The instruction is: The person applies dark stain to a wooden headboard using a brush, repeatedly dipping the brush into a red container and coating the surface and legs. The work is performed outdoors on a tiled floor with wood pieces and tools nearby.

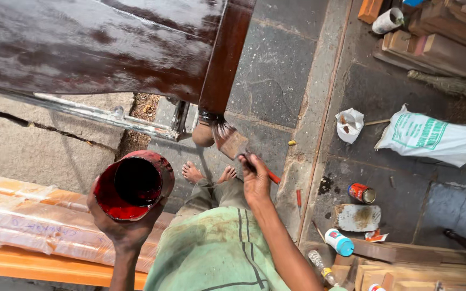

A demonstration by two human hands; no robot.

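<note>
My left hand point(122, 226) holds up a red paint-stained can point(133, 184) with dark liquid inside, at lower left. In my right hand point(255, 180) is a flat paintbrush point(233, 143) with an orange handle; its bristles touch the lower end of a glossy dark brown wooden leg point(223, 59). That leg belongs to a wet-looking, dark varnished wooden piece point(82, 43) filling the upper left. My bare feet point(208, 173) stand on the stone floor below.
Wrapped orange boards point(33, 221) lie at lower left. A metal frame point(109, 116) runs under the varnished piece. On the stone floor at right are a white sack point(432, 137), a small bag point(349, 124), a tin point(361, 193), a blue-capped bottle point(338, 241) and stacked timber point(438, 37).
</note>
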